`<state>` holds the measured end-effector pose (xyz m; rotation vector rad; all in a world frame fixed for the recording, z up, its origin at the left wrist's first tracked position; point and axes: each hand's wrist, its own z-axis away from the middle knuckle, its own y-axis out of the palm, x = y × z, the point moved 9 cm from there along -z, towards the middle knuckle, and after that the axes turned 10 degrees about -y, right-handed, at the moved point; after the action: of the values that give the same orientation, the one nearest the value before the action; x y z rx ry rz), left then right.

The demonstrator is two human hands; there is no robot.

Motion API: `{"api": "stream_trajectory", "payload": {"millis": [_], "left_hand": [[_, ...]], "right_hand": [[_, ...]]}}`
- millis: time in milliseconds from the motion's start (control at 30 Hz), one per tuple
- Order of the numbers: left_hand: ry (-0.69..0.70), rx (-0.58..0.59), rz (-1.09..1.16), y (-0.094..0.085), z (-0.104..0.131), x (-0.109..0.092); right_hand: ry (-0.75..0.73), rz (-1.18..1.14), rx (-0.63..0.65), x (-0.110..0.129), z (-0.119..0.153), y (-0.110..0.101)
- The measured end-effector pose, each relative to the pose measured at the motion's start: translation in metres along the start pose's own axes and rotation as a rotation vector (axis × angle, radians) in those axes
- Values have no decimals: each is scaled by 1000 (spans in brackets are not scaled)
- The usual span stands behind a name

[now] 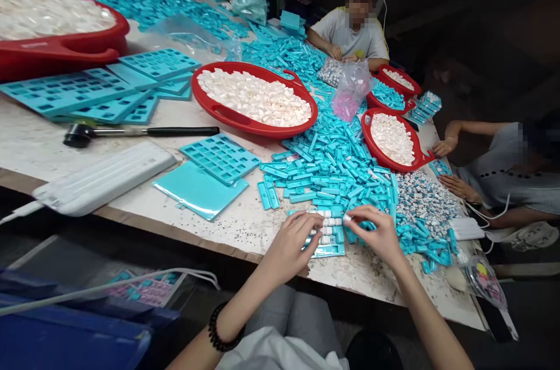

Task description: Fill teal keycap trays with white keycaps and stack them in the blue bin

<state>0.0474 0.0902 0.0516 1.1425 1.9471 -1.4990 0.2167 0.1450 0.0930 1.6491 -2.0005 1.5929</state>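
My left hand (291, 244) lies over the left side of a small blue grid tray (333, 250), fingers and thumb apart. Several white cap-like pieces (326, 231) sit in rows in the tray, partly covered by that hand. At the tray's right edge, my right hand (380, 237) pinches a small white piece (347, 218) between thumb and forefinger. Just behind both hands spreads a heap of loose blue strips (336, 174) with hollow slots.
Red baskets (258, 129) hold white pieces. Left lie blue grid panels (221, 158), a hammer (144, 132) and a white power strip (109, 177). A co-worker (371, 31) sits across; another person's hand (457, 188) works at right, near small white-and-blue pieces (424, 201).
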Motion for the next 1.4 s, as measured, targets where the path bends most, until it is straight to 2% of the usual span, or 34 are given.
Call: {"api": "stream_trajectory", "payload": {"millis": [133, 367, 733, 1167, 1400], "left_hand": [[43, 17, -29, 2, 1, -4], [99, -57, -58, -3, 2, -7], [83, -23, -86, -1, 2, -6], [61, -8, -63, 2, 1, -5], [65, -10, -67, 2, 2, -5]], "right_hand": [[-5, -85, 48, 12, 22, 20], [0, -165, 10, 3, 34, 34], [-147, 37, 45, 14, 36, 37], [-167, 115, 60, 23, 38, 37], [-19, 206, 72, 15, 38, 34]]}}
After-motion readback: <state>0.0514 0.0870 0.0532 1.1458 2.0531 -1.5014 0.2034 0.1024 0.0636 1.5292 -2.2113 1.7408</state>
